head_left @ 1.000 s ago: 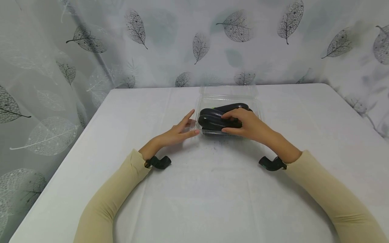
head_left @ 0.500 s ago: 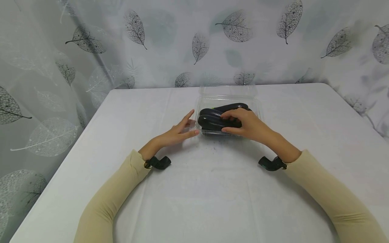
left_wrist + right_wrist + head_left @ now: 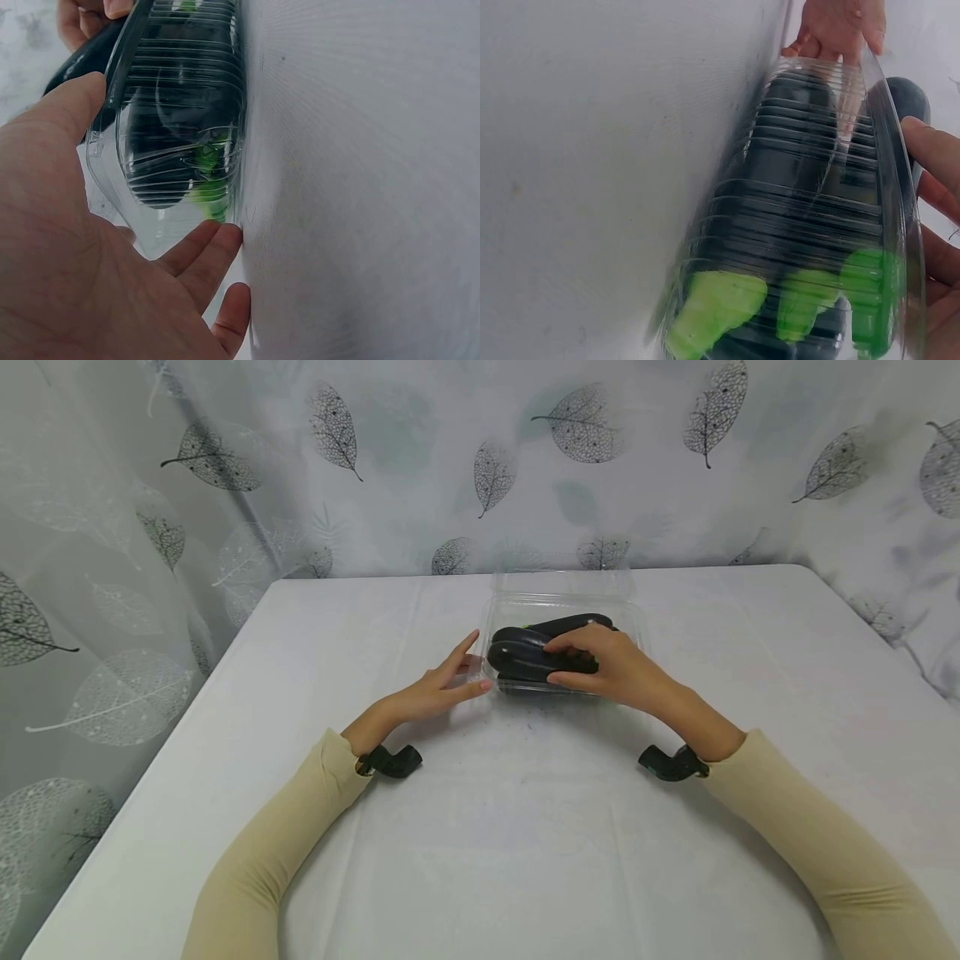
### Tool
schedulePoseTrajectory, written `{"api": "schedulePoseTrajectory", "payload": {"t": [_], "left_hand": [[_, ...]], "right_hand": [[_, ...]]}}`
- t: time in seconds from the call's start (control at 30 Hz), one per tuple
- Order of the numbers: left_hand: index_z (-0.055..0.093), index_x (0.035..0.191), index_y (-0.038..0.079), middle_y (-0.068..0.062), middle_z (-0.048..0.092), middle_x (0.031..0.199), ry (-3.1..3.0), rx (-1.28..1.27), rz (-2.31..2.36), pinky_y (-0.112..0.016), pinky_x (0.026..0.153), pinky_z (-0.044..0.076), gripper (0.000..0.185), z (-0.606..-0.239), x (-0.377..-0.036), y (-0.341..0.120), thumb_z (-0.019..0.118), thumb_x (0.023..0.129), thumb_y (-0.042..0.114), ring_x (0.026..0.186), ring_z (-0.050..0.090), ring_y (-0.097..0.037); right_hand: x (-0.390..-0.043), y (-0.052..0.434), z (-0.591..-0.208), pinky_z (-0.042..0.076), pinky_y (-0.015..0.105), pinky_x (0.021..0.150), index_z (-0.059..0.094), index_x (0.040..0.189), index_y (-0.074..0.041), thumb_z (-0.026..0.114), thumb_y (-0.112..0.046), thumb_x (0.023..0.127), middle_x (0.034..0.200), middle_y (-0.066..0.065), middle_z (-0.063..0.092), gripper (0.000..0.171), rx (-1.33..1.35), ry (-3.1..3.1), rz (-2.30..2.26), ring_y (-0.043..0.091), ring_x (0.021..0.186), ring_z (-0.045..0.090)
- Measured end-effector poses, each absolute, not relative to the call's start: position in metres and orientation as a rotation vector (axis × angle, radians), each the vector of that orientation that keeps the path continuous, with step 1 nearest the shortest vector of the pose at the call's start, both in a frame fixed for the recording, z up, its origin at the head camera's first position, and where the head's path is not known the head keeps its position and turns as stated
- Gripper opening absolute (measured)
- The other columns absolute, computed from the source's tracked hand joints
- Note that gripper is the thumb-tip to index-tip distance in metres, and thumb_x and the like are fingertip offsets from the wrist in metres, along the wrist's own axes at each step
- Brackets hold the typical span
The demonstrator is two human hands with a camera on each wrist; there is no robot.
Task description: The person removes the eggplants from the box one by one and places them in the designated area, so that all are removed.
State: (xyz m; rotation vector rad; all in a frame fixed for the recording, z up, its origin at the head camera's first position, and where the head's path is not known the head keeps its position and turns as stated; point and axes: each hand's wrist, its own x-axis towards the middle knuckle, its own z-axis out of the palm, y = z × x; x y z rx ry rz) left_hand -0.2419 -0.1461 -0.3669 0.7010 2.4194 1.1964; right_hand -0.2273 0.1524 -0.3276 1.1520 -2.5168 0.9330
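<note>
A clear plastic clamshell box (image 3: 636, 622) holds several dark, glossy eggplants, with its lid (image 3: 562, 582) folded back. My right hand (image 3: 618, 668) reaches over the front and grips the top front eggplant (image 3: 517, 660) between thumb and fingers. In the right wrist view that eggplant (image 3: 909, 105) stands above the rim, while green stem caps (image 3: 720, 304) show through the ribbed wall. Spread and mostly straight, the fingers of my left hand (image 3: 431, 695) touch the box's left end. The left wrist view shows its thumb at the rim and its fingertips low against the box wall (image 3: 139, 232).
The box sits toward the back of a table under a white cloth (image 3: 480, 843). Behind and to the left hangs a pale curtain (image 3: 420, 460) printed with leaves. Dark curved mounts (image 3: 397, 762) are strapped at both wrists.
The gripped eggplant has risen very slightly with my right hand. My left hand stays at the box's end.
</note>
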Motion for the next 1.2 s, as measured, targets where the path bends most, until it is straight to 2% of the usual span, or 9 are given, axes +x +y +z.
{"api": "schedulePoseTrajectory", "payload": {"t": [0.27,0.5,0.77,1.0,1.2], "left_hand": [[-0.007,0.157,0.034,-0.008,0.030,0.155,2.420,0.711,1.203,-0.061,0.113,0.018,0.083,-0.369,-0.242,-0.147,0.053,0.100,0.039,0.144,0.027,-0.031],[-0.008,0.157,0.033,-0.007,0.029,0.156,2.410,0.722,1.211,-0.062,0.114,0.011,0.083,-0.369,-0.242,-0.148,0.052,0.100,0.038,0.144,0.027,-0.029],[-0.008,0.157,0.034,-0.009,0.030,0.155,2.391,0.729,1.228,-0.059,0.114,0.020,0.084,-0.369,-0.243,-0.148,0.054,0.100,0.035,0.145,0.026,-0.031],[-0.008,0.157,0.033,-0.009,0.030,0.155,2.385,0.736,1.235,-0.059,0.114,0.019,0.084,-0.370,-0.244,-0.148,0.054,0.099,0.039,0.145,0.026,-0.030],[-0.008,0.156,0.038,-0.008,0.029,0.156,2.382,0.730,1.232,-0.060,0.114,0.018,0.083,-0.369,-0.244,-0.147,0.053,0.100,0.038,0.145,0.026,-0.029]], "right_hand": [[-0.227,0.156,-0.324,0.052,0.041,0.073,0.070,0.110,-0.002,0.082,-0.006,0.077,0.104,0.012,0.068,0.035,1.178,-2.448,0.910,0.024,0.087,0.059],[-0.230,0.159,-0.323,0.053,0.040,0.073,0.071,0.109,-0.004,0.084,-0.007,0.075,0.103,0.010,0.068,0.036,1.187,-2.407,0.894,0.021,0.087,0.061],[-0.228,0.163,-0.319,0.052,0.038,0.073,0.071,0.109,-0.003,0.084,-0.007,0.076,0.100,0.010,0.069,0.036,1.138,-2.412,0.862,0.022,0.086,0.061],[-0.229,0.168,-0.315,0.051,0.038,0.072,0.072,0.109,-0.003,0.083,-0.006,0.075,0.098,0.010,0.069,0.035,1.120,-2.403,0.835,0.022,0.086,0.059],[-0.232,0.175,-0.313,0.047,0.030,0.069,0.072,0.109,-0.004,0.084,-0.004,0.074,0.097,0.008,0.069,0.037,1.093,-2.389,0.835,0.019,0.082,0.058]]}}
